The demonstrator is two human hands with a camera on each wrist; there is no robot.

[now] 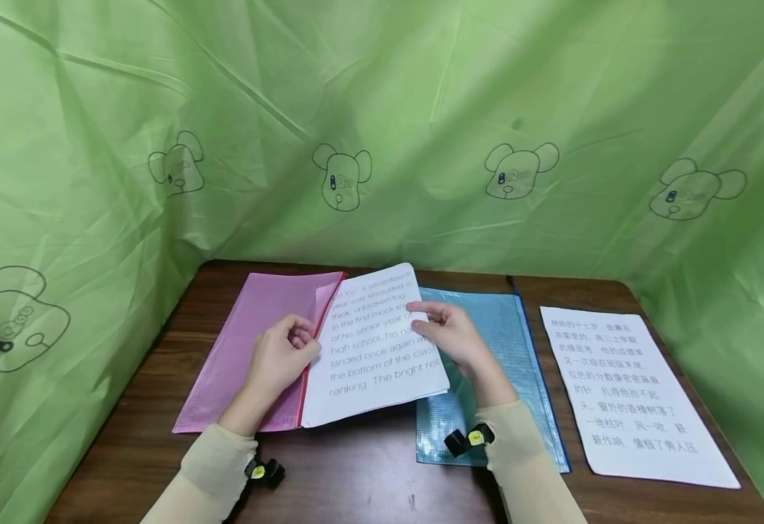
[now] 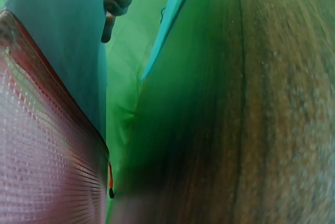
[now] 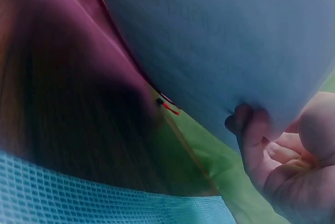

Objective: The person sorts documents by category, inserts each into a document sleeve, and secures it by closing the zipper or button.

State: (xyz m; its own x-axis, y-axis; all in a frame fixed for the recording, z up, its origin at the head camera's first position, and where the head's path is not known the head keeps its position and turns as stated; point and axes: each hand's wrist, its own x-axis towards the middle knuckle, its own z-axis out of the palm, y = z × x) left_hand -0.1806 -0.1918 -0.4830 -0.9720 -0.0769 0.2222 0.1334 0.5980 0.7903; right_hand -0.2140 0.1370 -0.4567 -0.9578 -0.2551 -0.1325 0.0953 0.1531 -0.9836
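A pink mesh zip folder with a red zip edge lies at the left of the table. White printed paper with large English text reaches from its open right side, tilted up from the table. My left hand pinches the folder's red edge with curled fingers, near the paper's left side. At the paper's right edge, my right hand holds it between thumb and fingers. The right wrist view shows fingers against the back of the paper. Another white edge peeks out under the top sheet.
A blue mesh zip folder lies flat beneath my right hand and forearm. Farther right, a sheet with Chinese text lies on the brown wooden table. Green curtains with mouse-head drawings surround the table's back and sides.
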